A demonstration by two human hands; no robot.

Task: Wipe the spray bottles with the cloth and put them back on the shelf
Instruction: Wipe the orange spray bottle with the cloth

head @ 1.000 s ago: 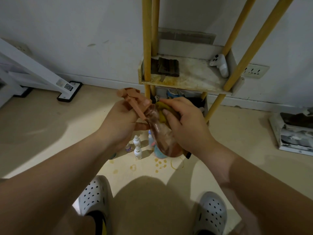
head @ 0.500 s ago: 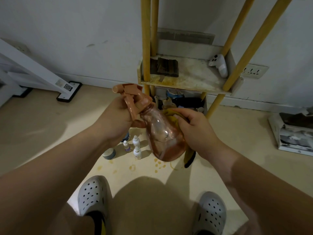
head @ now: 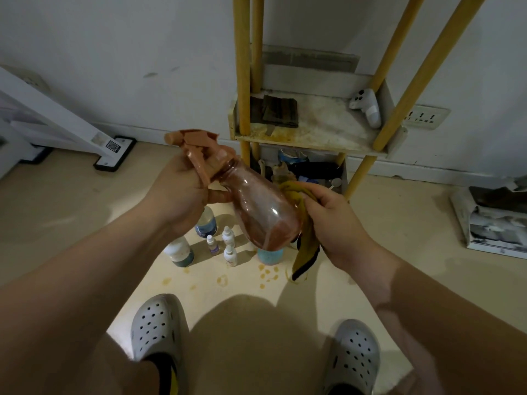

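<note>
A clear brown spray bottle [head: 262, 209] with a brown trigger head is held tilted in mid-air, head up to the left. My left hand [head: 182, 195] grips its neck and trigger. My right hand [head: 333, 220] grips a yellow cloth [head: 303, 240] with a dark edge and holds it against the bottle's right side; the cloth's end hangs down. The shelf [head: 313, 135], a stained white board on yellow poles, stands just beyond the bottle. On the floor below stand a blue spray bottle [head: 269, 256], mostly hidden by the brown one, and several small bottles [head: 228, 246].
A dark folded cloth [head: 278, 111] and a white controller [head: 368, 108] lie on the shelf. Dark clutter sits on the lower level [head: 310, 169]. A white stand base [head: 114, 152] is at left, papers [head: 496, 223] at right. Yellowish stains [head: 268, 273] dot the floor by my white clogs.
My right hand with the cloth slid from over the bottle's upper body down to its right side, uncovering the glass. The bottle's head rose and the small floor bottles came into view.
</note>
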